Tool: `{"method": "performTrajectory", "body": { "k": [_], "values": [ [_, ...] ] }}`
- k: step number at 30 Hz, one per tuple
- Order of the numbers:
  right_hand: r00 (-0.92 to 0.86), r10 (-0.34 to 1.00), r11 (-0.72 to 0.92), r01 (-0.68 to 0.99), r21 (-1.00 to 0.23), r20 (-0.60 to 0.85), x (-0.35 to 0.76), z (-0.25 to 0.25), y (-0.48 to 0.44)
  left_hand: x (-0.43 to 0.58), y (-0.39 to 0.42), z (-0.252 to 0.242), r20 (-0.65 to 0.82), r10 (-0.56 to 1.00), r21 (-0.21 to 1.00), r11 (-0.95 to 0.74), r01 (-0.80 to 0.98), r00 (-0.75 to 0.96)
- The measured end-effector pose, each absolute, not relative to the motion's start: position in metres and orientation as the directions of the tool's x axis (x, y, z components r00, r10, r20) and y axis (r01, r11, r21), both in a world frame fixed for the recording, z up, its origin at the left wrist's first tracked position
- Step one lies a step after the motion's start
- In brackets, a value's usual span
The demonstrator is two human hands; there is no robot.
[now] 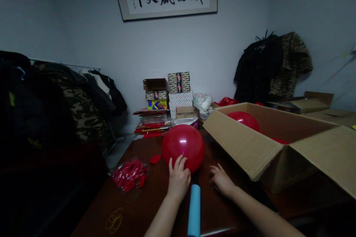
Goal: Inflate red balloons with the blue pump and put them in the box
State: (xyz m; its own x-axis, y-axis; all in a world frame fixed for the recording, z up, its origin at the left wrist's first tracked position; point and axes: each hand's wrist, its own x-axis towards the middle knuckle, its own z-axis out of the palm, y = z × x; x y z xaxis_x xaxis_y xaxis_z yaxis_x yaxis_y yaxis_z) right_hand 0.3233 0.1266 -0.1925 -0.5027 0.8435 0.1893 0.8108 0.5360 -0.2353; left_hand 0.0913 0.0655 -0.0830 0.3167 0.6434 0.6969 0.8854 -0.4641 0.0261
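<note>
An inflated red balloon [185, 143] sits above the dark table, in front of the far end of a light blue hand pump [194, 209]. My left hand [178, 177] holds the balloon low on its near side, fingers against its skin; the neck is hidden behind the hand. Just right of the pump, my right hand [221, 180] is over the table, its fingers loosely bent and apart, touching neither balloon nor pump. A small green speck shows by its fingertips, too small to name. On the left lie a clear bag of uninflated red balloons [130, 174] and one loose red balloon [155, 159].
A large open cardboard box [244, 148] with inflated red balloons stands at right, its flap reaching over the table [144, 211]. Stacked patterned boxes [180, 92] and red paper goods [151, 127] are at the back. Clothes [80, 100] hang left and right.
</note>
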Motion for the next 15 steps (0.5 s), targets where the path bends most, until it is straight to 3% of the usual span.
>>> {"method": "performTrajectory", "body": {
  "k": [9, 15],
  "values": [
    [-0.515, 0.828, 0.561, 0.776, -0.290, 0.223, 0.319, -0.187, 0.118, 0.091, 0.064, -0.083, 0.691, 0.649, 0.014, -0.454, 0.891, 0.319],
    [-0.448, 0.846, 0.531, 0.751, -0.391, 0.289, 0.314, -0.180, 0.116, 0.091, 0.063, -0.078, 0.699, 0.647, 0.026, -0.449, 0.893, 0.305]
  ]
}}
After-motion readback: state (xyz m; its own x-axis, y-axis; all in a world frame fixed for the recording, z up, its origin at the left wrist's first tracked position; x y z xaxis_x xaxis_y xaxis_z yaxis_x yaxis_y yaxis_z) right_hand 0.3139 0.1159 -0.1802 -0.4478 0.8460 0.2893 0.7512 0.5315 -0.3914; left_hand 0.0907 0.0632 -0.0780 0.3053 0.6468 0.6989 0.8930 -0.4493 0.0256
